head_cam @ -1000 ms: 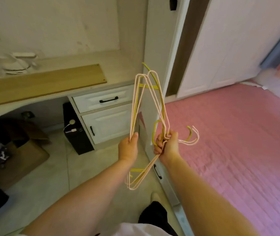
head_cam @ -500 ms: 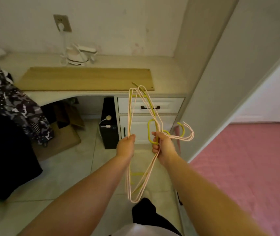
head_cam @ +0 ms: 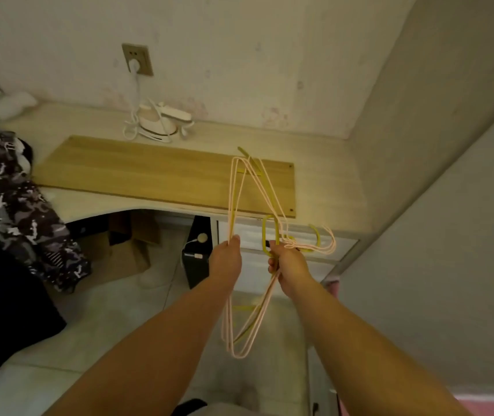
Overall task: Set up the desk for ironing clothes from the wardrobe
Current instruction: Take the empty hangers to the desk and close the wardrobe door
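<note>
The person is standing in front of the desk [head_cam: 323, 187] and is holding a bunch of hangers [head_cam: 241, 199], pink ones and yellow ones together, in the air above the front edge of the desk near its right end. The right hand [head_cam: 287, 261] is gripping the bunch with curled fingers where the hooks come together, and the hooks are sticking out to the right. The left hand [head_cam: 227, 255] is pinching the long wires at their side, with fingers closed around them. The lower ends of the hangers are hanging down between the two forearms, above the floor. On the desk a board [head_cam: 137, 172] is lying along the front edge, and the iron [head_cam: 158, 123] is standing behind it at the back edge, with its cord going up to the socket [head_cam: 137, 59] on the wall. Dark patterned clothes [head_cam: 5, 187] are hanging over the left end of the desk. The step in hand is probably putting the hangers down somewhere near, so the best place seems to be the bare right end of the desk, beside the board and not on it. It is better to keep the hooks gathered in the right hand, because loose wires are easily tangling, and to lay them flat, well apart from the iron and its cord.
</note>
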